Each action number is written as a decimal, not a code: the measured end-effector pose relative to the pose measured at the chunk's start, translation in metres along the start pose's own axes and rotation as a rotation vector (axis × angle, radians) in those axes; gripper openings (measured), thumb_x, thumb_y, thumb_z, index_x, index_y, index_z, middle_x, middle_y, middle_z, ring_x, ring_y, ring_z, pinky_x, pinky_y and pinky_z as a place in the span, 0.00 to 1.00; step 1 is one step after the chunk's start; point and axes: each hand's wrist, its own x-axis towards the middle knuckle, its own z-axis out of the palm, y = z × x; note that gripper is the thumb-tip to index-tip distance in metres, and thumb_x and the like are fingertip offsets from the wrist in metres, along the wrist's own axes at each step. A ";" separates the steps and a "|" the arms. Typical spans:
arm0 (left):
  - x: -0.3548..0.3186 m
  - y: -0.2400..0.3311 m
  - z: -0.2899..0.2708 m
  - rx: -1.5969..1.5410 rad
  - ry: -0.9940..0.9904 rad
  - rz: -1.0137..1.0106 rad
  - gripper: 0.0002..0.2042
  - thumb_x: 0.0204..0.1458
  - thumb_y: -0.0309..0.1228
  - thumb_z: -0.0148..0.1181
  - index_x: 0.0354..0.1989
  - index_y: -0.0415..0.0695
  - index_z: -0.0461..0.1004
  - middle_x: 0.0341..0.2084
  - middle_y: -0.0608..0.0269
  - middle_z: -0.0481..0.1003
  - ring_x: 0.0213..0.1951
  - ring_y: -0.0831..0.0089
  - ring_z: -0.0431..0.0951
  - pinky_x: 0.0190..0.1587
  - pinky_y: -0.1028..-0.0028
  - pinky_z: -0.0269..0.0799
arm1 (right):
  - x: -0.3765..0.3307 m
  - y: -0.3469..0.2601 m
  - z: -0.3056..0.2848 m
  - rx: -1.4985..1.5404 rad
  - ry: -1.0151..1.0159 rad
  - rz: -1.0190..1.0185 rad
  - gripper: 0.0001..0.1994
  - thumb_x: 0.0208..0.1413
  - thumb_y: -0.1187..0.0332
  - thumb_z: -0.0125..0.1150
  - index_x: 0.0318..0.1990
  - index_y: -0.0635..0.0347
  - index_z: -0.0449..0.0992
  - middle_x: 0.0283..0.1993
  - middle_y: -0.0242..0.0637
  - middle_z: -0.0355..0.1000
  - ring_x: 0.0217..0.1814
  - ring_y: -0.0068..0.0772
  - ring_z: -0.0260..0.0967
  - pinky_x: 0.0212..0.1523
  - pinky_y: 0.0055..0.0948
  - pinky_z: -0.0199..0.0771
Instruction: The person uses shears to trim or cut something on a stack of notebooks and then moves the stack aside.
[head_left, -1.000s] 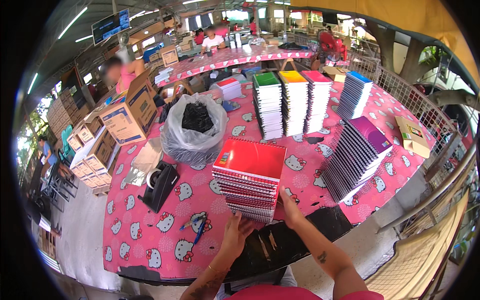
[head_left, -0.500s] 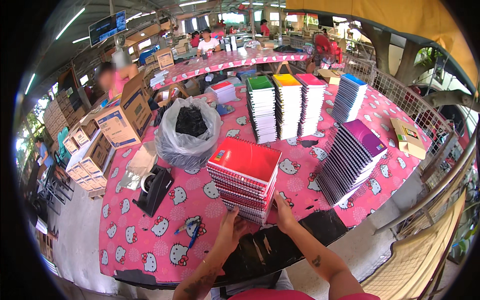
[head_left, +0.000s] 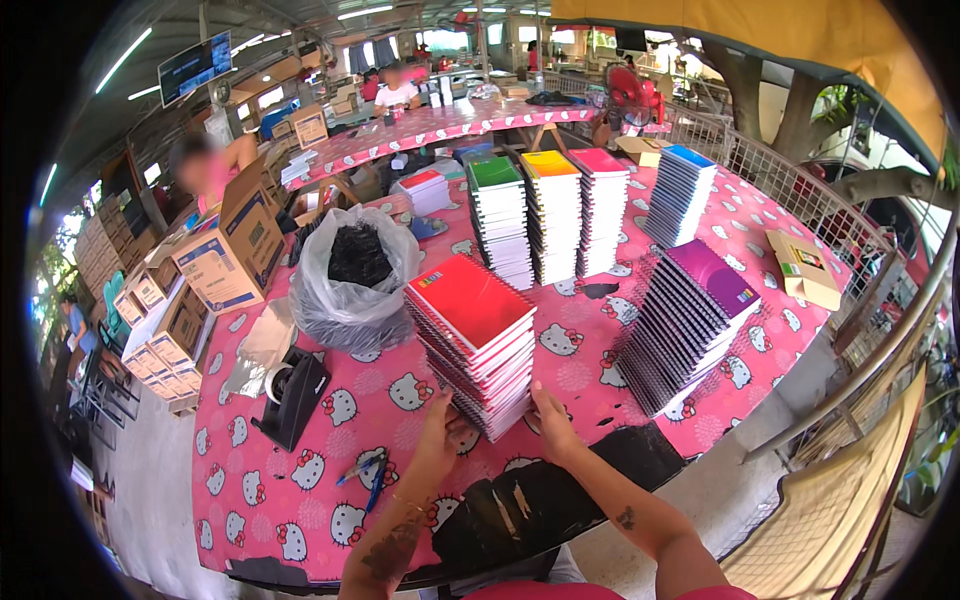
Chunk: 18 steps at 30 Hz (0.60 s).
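Note:
A tall stack of red spiral notebooks stands on the pink table right in front of me. My left hand grips its lower left corner, and my right hand presses its lower right side. Some of my fingers are hidden against the stack. To the right, a leaning stack of purple spiral notebooks shows its dark bindings. Behind are upright stacks of green notebooks, yellow notebooks, pink notebooks and blue notebooks.
A black tape dispenser and pens lie left of me. Beyond them stand a plastic bag with black contents and an open cardboard box. A small flattened carton lies far right. A person works at left.
The red stack has turned slightly between my hands, and its books sit more evenly. My hands stay at its base. The whole view has shifted a little.

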 end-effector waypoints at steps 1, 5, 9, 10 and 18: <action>0.001 0.002 -0.002 0.002 -0.006 0.009 0.25 0.52 0.53 0.58 0.51 0.47 0.69 0.40 0.64 0.73 0.41 0.72 0.72 0.44 0.69 0.67 | 0.001 -0.002 0.001 -0.040 -0.009 0.016 0.32 0.62 0.42 0.47 0.61 0.60 0.63 0.58 0.36 0.64 0.61 0.31 0.58 0.63 0.35 0.56; 0.007 0.003 -0.001 0.041 0.012 0.054 0.31 0.54 0.58 0.51 0.57 0.47 0.63 0.49 0.56 0.71 0.47 0.63 0.72 0.50 0.61 0.68 | 0.020 -0.019 -0.002 -0.315 -0.064 0.058 0.32 0.63 0.42 0.38 0.62 0.59 0.63 0.59 0.39 0.65 0.60 0.34 0.61 0.59 0.36 0.61; 0.008 -0.003 0.011 0.071 0.061 0.065 0.32 0.55 0.61 0.48 0.58 0.48 0.64 0.50 0.61 0.72 0.49 0.65 0.72 0.52 0.60 0.67 | 0.043 -0.011 -0.006 -0.471 -0.100 0.086 0.29 0.64 0.46 0.33 0.64 0.56 0.62 0.62 0.41 0.64 0.63 0.38 0.61 0.58 0.36 0.62; 0.008 -0.005 0.013 0.038 0.064 0.099 0.30 0.57 0.60 0.45 0.57 0.48 0.65 0.50 0.62 0.72 0.50 0.67 0.72 0.52 0.62 0.67 | 0.040 -0.014 -0.005 -0.464 -0.143 0.102 0.29 0.64 0.46 0.33 0.64 0.55 0.62 0.62 0.41 0.64 0.63 0.39 0.61 0.57 0.37 0.64; 0.028 -0.006 -0.007 -0.071 0.064 0.161 0.24 0.62 0.51 0.40 0.55 0.45 0.68 0.50 0.64 0.74 0.51 0.69 0.73 0.54 0.66 0.69 | 0.006 -0.027 0.026 -0.297 -0.216 0.105 0.30 0.63 0.44 0.37 0.68 0.49 0.55 0.64 0.40 0.61 0.65 0.40 0.59 0.53 0.45 0.69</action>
